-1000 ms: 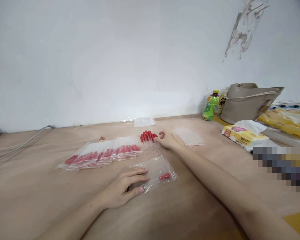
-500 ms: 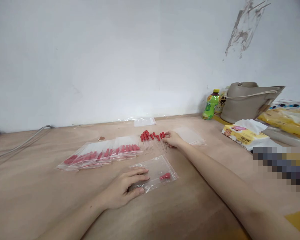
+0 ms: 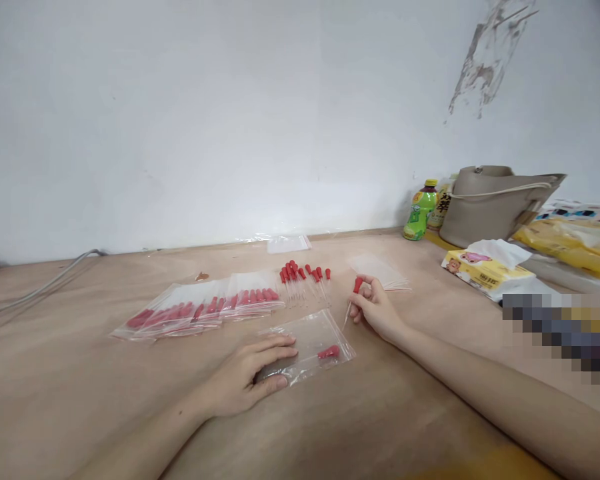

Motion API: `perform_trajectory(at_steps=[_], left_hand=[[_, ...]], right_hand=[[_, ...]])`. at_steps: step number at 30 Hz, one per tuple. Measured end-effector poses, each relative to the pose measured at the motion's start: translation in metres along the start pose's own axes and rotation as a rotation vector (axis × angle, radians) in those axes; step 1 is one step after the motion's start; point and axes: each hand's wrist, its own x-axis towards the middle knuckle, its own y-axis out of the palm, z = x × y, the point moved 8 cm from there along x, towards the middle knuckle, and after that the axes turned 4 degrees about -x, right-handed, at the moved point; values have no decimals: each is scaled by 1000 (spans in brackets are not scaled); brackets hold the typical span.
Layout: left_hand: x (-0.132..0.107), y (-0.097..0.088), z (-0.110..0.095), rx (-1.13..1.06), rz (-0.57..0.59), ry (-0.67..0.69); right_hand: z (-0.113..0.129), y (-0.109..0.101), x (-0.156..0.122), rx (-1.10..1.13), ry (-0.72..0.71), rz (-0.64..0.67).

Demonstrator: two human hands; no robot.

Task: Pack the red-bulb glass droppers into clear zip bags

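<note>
My left hand [image 3: 253, 377] lies flat with fingers apart on the left part of a clear zip bag [image 3: 307, 333]. Inside that bag, near its right end, a red-bulbed dropper [image 3: 329, 351] shows. Between thumb and fingers, my right hand [image 3: 377, 310] pinches another dropper [image 3: 358, 285], its red bulb up and its thin clear tube slanting down toward the bag's right edge. Behind the bag, several loose droppers [image 3: 293, 272] lie with their red bulbs toward the wall. To the left, a fanned row of filled zip bags [image 3: 200, 307] holds more red-bulbed droppers.
Flat zip bags [image 3: 380, 270] lie beyond my right hand, and another white bag [image 3: 289, 245] rests by the wall. At the right are a green bottle [image 3: 420, 212], a grey-beige bag [image 3: 490, 207] and a tissue pack [image 3: 485, 269]. A cable [image 3: 45, 287] runs along the left.
My right hand has come away from the loose droppers, moving right and toward me with one dropper in its fingers. My left hand has stayed on the bag.
</note>
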Motion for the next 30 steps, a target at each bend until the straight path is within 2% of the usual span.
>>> perform_trajectory(at_steps=[3,6,9,12,15,17,21,26,30], left_hand=[[0,-1,-1,-9,-12,4],[-1,-2,-2,-12,-20,-4],[-1,-2,-1,12,-14,-34],[-2,-2,0,32,-10,-50],[-2,-2,1,41,-7,-45],[-2,-1,2,45,-1,-53],[-2,0,3,47,7,-69],[-1,-1,2,50,-2,-56],[-1,-2,-1,51,-11,-33]], right_hand=[[0,-6,-15,75,23,-51],[1,0,-21,146,71,-15],[-1,11,-24,169,149,117],[-3,18,-28,78,199,300],[-3,18,-30,-78,189,491],[-2,15,-29,-160,156,552],[1,12,-27,-307,83,558],[12,26,-33,-454,-54,551],[16,34,-34,-466,-84,494]])
